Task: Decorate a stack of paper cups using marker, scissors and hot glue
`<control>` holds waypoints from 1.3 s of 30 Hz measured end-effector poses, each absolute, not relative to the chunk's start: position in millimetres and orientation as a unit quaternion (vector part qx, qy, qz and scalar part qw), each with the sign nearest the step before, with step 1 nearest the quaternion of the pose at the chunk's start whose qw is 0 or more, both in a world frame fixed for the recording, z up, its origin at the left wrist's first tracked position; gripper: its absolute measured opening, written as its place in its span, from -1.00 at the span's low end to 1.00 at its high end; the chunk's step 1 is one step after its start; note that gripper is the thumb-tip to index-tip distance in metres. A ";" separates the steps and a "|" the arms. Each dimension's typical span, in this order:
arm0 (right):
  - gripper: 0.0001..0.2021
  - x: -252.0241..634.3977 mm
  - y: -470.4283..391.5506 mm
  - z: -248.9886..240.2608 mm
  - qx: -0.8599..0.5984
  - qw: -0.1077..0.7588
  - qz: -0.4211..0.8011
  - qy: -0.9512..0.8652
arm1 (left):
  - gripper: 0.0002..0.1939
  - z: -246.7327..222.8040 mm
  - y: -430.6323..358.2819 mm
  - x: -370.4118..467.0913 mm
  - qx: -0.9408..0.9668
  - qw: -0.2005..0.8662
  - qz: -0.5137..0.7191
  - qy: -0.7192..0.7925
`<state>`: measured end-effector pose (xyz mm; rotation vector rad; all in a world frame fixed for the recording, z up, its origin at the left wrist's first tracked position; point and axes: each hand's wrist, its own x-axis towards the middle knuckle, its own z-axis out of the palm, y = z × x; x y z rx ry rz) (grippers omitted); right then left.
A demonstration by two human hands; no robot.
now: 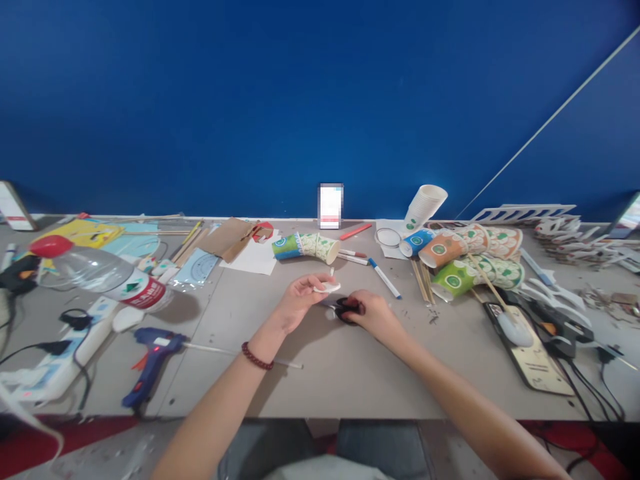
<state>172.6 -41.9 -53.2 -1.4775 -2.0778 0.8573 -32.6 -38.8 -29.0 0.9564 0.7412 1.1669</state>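
My left hand (300,300), with a dark red beaded bracelet at the wrist, pinches a small white piece (327,288) that looks like paper or thin card. Close by on the right, my right hand (370,310) is closed on the black handles of a pair of scissors (349,309). The blades point left, just under the left fingers, and are partly hidden. Whether they touch the white piece I cannot tell. Behind the hands lie printed paper cups (320,248) nested on their side. Several markers (384,278) rest to the right of these.
At left are a large plastic bottle (143,290), a power strip (83,347) and a blue hot glue gun (155,367). More paper cups (460,279), sticks (424,283) and cables lie at right. A phone (331,207) stands against the blue wall.
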 end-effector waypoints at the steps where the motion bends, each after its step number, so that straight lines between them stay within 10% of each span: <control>1: -0.94 173.0 -41.9 -52.6 -0.536 0.225 0.313 -0.751 | -0.82 -30.4 -38.4 -32.1 0.429 0.658 0.522 0.333; 23: -0.90 171.3 -51.3 -47.5 -0.375 0.483 0.137 -0.780 | -0.83 -38.5 -44.4 -20.4 0.619 0.498 0.496 0.350; 39: -0.88 164.4 -54.8 -52.3 -0.431 0.472 0.138 -0.757 | -0.78 -36.7 -54.8 -5.7 0.553 0.528 0.482 0.428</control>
